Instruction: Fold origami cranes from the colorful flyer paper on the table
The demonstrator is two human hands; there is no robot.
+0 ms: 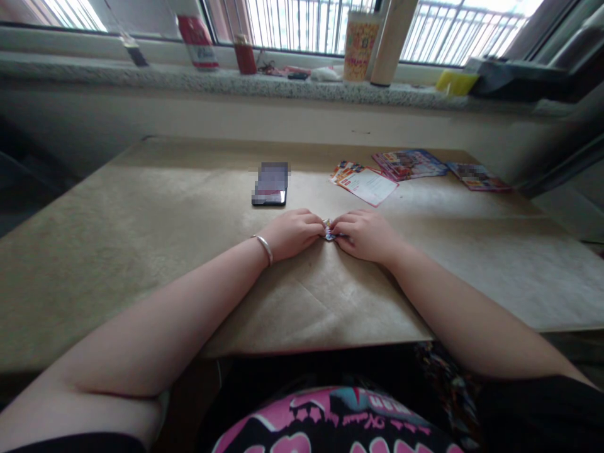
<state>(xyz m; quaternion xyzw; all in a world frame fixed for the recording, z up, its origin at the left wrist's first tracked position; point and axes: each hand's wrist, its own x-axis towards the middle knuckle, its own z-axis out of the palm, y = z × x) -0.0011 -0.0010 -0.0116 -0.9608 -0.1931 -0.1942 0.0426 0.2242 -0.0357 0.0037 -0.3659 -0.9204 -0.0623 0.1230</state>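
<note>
Both hands meet near the middle of the table (141, 251), fingers closed around one small folded piece of printed paper (329, 230). My left hand (296, 234) pinches its left side, and a silver bangle circles that wrist. From the right, my right hand (362, 234) grips the other side, fingertips almost touching those of the left. Most of the paper is hidden by the fingers, so its exact folds cannot be made out. Just beyond the left hand lies a dark phone (271, 184), its screen partly blurred. Past the right hand are fanned printed sheets (368, 184).
Colourful booklets (410, 163) lie at the back right, with another printed stack (479, 177) beside them. On the windowsill (165, 78) stand a red-and-white container (198, 41), a red jar (245, 55), a patterned cup (360, 47) and a tall cylinder (392, 41).
</note>
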